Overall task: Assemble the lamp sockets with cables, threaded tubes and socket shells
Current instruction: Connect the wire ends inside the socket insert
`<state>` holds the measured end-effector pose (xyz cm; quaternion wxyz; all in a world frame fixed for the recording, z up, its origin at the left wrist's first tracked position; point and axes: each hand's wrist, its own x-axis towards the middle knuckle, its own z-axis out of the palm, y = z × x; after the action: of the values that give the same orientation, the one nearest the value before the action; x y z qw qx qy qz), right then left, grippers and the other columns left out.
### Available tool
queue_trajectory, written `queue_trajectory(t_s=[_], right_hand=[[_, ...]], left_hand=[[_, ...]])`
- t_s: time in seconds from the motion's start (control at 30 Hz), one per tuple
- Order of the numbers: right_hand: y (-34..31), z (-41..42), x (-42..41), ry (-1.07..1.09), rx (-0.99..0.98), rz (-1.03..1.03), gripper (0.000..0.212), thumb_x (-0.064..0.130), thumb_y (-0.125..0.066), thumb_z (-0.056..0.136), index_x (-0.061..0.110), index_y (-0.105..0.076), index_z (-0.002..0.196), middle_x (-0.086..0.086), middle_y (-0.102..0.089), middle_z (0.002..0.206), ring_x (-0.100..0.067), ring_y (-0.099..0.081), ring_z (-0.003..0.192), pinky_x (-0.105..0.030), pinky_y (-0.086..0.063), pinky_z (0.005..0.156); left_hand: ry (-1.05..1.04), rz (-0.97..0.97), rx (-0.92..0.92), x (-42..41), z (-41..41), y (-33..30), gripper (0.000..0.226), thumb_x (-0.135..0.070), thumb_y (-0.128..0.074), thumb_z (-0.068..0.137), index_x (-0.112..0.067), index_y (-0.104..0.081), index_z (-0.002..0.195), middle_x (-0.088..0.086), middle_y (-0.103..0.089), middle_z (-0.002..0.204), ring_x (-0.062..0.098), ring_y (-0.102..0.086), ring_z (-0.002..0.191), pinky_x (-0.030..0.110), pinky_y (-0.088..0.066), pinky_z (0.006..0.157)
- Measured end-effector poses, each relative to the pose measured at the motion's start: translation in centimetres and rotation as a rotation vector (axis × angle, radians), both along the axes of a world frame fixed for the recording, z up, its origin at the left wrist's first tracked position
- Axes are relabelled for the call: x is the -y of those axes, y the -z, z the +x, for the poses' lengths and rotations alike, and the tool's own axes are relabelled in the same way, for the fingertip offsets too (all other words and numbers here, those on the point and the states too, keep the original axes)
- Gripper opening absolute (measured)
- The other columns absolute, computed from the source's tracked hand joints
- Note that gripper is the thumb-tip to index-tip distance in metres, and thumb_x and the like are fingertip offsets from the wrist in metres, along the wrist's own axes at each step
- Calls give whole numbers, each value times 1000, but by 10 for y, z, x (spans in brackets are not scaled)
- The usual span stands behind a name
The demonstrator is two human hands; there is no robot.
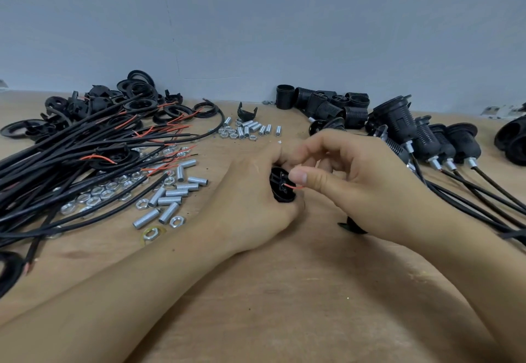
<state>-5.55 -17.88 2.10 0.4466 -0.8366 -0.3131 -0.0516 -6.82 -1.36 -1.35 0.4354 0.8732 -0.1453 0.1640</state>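
Left hand [256,192] grips a black socket part [280,189] near the bench [284,291] centre, its fingers hiding most of it. Right hand [350,180] pinches a red wire [293,186] entering the part; wire's far end hidden. Black piece [351,227] under right wrist unidentifiable.

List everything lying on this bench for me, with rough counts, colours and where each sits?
Black cables with red wire ends: a big bundle, left.
Black plastic ring parts: many, far left.
Silver threaded metal tubes: about two dozen, two groups, left of centre.
Silver hex nuts: many, among the tubes.
Black ribbed socket shells: several, far centre.
Finished black sockets with cables: about five, right.
Black socket core: one, centre, in hand.
Thin red wire: one, at the core.
Wooden table: brown, below everything.
Left hand: grips the core.
Right hand: pinches the wire.
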Motion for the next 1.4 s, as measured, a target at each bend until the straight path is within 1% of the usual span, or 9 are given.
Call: queue_trajectory(t_s=[0.13,0.3,0.4,0.57,0.67,0.8,1.03,1.2,1.4], right_hand=[[-2,-1,1,-45,8,29,11,25,-74,82,26,-66,76,7,-62,65,-6,-52,53,-16,-38,54],[-4,-1,4,-102,19,-16,7,18,-79,79,22,-74,77,-5,-67,84,-28,-61,80,-47,-50,76],[-5,-1,6,-116,17,-30,6,13,-77,81,18,-75,79,1,-70,89,-20,-64,87,-41,-52,79],[-5,1,4,-81,19,-37,11,17,-67,89,21,-69,79,-4,-67,83,-4,-53,62,-14,-37,63],[-3,1,4,-92,35,-80,12,13,-66,91,19,-69,81,-1,-68,84,-7,-60,73,-19,-42,68],[-2,0,2,-71,92,-106,11,12,-67,91,18,-70,82,-1,-67,87,-21,-63,89,-45,-48,83],[-1,-1,-1,-33,142,-129,12,14,-67,90,20,-68,80,1,-66,89,-22,-62,87,-42,-47,81],[-1,-5,-5,-60,297,-189,8,11,-63,87,11,-69,81,5,-64,89,-7,-55,82,-11,-38,76],[4,-6,-10,-59,287,-134,6,6,-64,85,7,-67,80,2,-62,87,-17,-57,83,-24,-43,78]], left_hand=[[3,2,-8,-1,-1,-1,23,-16,-74,73,-26,-55,81,-8,-63,72,8,-57,67,23,-44,57],[25,-23,-26,-2,-1,-3,22,-16,-73,69,-23,-58,85,-10,-64,74,7,-58,69,25,-45,59],[18,-20,-28,-1,-2,-3,23,-26,-70,67,-21,-59,88,-13,-62,72,5,-58,69,23,-45,59],[15,-37,-21,0,-2,-3,24,-16,-76,74,-24,-55,80,-4,-65,75,10,-59,68,26,-47,61],[20,-20,-34,-1,-1,-3,21,-17,-76,75,-20,-59,86,-4,-66,77,11,-61,70,33,-50,66],[20,-12,-36,0,-1,-2,22,-17,-75,75,-21,-62,93,-6,-68,82,10,-63,76,37,-50,70],[11,5,-47,0,1,-1,24,-16,-74,74,-25,-62,93,-7,-67,81,9,-62,75,32,-49,66],[4,62,-13,2,0,-1,25,-13,-71,71,-28,-54,82,-11,-57,70,6,-53,66,22,-40,56],[-43,99,18,5,-2,0,20,-13,-68,71,-22,-54,82,-8,-53,66,10,-49,62,28,-36,54]])
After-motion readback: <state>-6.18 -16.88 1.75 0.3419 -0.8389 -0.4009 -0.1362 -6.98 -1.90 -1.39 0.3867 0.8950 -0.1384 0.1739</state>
